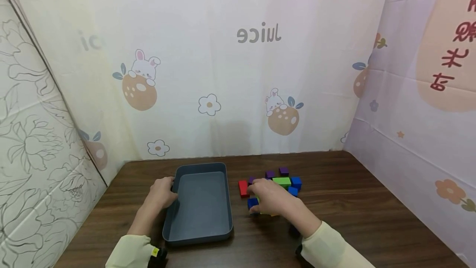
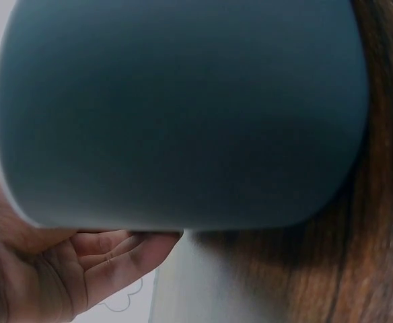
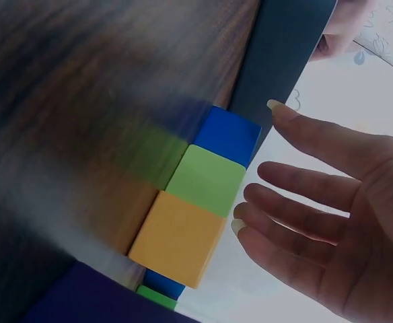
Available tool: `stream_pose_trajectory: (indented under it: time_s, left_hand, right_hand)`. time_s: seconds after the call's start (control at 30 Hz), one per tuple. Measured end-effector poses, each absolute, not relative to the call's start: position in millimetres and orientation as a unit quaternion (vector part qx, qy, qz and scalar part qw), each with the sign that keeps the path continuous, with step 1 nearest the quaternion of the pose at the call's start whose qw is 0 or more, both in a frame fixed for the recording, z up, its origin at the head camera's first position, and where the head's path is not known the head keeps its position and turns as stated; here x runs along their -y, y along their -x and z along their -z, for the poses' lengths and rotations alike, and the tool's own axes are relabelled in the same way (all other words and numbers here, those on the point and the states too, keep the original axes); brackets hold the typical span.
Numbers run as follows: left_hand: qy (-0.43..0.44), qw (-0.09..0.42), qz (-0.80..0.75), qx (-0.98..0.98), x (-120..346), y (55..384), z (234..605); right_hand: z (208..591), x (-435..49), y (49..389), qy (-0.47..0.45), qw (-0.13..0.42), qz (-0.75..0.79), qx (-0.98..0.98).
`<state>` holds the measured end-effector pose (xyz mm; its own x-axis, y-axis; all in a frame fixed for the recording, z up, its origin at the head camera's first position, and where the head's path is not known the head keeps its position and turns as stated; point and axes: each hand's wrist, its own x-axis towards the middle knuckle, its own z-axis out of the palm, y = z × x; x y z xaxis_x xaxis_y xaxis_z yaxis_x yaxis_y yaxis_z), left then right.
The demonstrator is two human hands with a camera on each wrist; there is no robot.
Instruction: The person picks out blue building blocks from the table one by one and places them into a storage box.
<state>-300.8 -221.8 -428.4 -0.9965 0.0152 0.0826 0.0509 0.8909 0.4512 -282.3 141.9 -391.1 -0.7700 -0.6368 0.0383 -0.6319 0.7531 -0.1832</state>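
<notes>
A dark grey rectangular tray (image 1: 202, 206) lies on the left half of the table, with nothing in it. My left hand (image 1: 160, 195) holds its left side, thumb at the rim; in the left wrist view the tray's outer wall (image 2: 183, 121) hides part of the hand. Over the small coloured blocks, right of the tray, my right hand (image 1: 273, 197) hovers with its fingers spread and loosely bent. Nearest to it in the right wrist view stand a blue block (image 3: 228, 134), a light green block (image 3: 206, 180) and an orange-yellow block (image 3: 180, 235) in a row, apart from the fingers.
Around the right hand lie a red block (image 1: 243, 188), a long light green block (image 1: 282, 182), more blue blocks (image 1: 296, 183) and several purple blocks (image 1: 284, 171). A printed curtain (image 1: 230, 73) rises behind the brown wooden table (image 1: 357, 210), with more cloth at both sides.
</notes>
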Motion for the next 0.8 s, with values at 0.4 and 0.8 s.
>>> stream_pose_trajectory:
  time_s: [0.4, 0.8]
  left_hand:
    - [0.022, 0.039, 0.23, 0.972, 221.6, 301.5, 427.6]
    - [0.02, 0.037, 0.231, 0.972, 221.8, 301.6, 428.5]
  right_hand:
    - [396.4, -142.3, 283.2, 0.331, 0.023, 0.089, -0.939]
    - [398.2, -141.9, 284.0, 0.325, 0.036, 0.088, -0.941]
